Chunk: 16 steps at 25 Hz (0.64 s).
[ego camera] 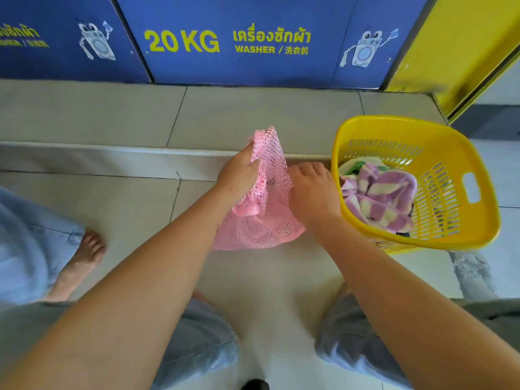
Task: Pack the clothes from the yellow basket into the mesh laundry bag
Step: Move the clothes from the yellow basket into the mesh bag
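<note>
A pink mesh laundry bag lies bunched on the tiled floor in the middle of the view. My left hand grips its upper edge and lifts it. My right hand rests against the bag's right side with fingers curled into the mesh. Just to the right stands the yellow basket, tilted toward me. Inside it lies a purple-and-cream checked cloth, with a green piece showing behind it and something dark underneath.
Blue washer fronts marked 20 KG rise beyond a low tiled step. A yellow panel stands at the back right. A bare foot and my knees in light shorts are near the bottom.
</note>
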Each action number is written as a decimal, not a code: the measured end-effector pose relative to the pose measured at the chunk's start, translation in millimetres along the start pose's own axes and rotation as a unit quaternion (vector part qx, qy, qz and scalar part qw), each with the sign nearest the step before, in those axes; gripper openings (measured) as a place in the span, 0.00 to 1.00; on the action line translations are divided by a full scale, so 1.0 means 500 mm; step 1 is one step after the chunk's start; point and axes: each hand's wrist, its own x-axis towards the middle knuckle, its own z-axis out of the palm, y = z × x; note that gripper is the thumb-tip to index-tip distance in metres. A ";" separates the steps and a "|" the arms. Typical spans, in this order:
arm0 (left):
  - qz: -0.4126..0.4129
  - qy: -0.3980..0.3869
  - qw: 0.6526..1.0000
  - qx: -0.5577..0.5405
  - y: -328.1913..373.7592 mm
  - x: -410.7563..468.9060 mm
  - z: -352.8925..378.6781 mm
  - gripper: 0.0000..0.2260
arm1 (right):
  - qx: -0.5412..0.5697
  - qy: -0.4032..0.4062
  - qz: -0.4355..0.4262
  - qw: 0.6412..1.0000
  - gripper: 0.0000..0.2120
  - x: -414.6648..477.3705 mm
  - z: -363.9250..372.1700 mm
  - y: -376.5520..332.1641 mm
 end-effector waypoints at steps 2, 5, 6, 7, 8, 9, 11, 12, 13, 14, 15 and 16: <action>0.025 -0.016 0.999 -0.018 0.030 0.001 0.018 0.21 | 0.044 0.122 0.032 0.991 0.13 0.004 -0.038 0.030; 0.046 -0.031 0.996 -0.070 0.082 -0.009 0.043 0.20 | 0.069 0.161 0.138 0.975 0.19 0.004 -0.089 0.096; 0.047 -0.028 0.995 -0.078 0.103 -0.015 0.051 0.20 | 0.072 0.147 0.186 0.969 0.20 -0.002 -0.095 0.125; 0.047 -0.023 0.995 -0.089 0.123 -0.020 0.058 0.20 | 0.073 0.115 0.231 0.963 0.22 -0.009 -0.095 0.155; 0.045 -0.017 0.993 -0.104 0.141 -0.022 0.062 0.20 | 0.078 0.066 0.268 0.958 0.24 -0.020 -0.089 0.183; 0.044 -0.013 0.991 -0.124 0.154 -0.020 0.064 0.20 | 0.079 -0.001 0.291 0.954 0.28 -0.033 -0.080 0.209; 0.039 0.006 0.984 -0.174 0.167 -0.012 0.059 0.19 | 0.031 -0.152 0.296 0.942 0.38 -0.058 -0.048 0.247; 0.033 0.017 0.979 -0.198 0.167 -0.008 0.052 0.19 | -0.007 -0.211 0.294 0.932 0.39 -0.069 -0.029 0.261; 0.027 0.024 0.975 -0.220 0.162 -0.005 0.045 0.18 | -0.046 -0.246 0.296 0.922 0.37 -0.078 -0.012 0.270; 0.022 0.028 0.974 -0.225 0.156 -0.004 0.038 0.17 | -0.074 -0.262 0.302 0.914 0.32 -0.083 -0.001 0.276; 0.018 0.028 0.976 -0.214 0.147 -0.004 0.032 0.17 | -0.093 -0.275 0.308 0.906 0.27 -0.082 0.003 0.279; 0.011 0.023 0.983 -0.184 0.133 -0.004 0.026 0.17 | -0.103 -0.288 0.314 0.899 0.24 -0.078 0.005 0.279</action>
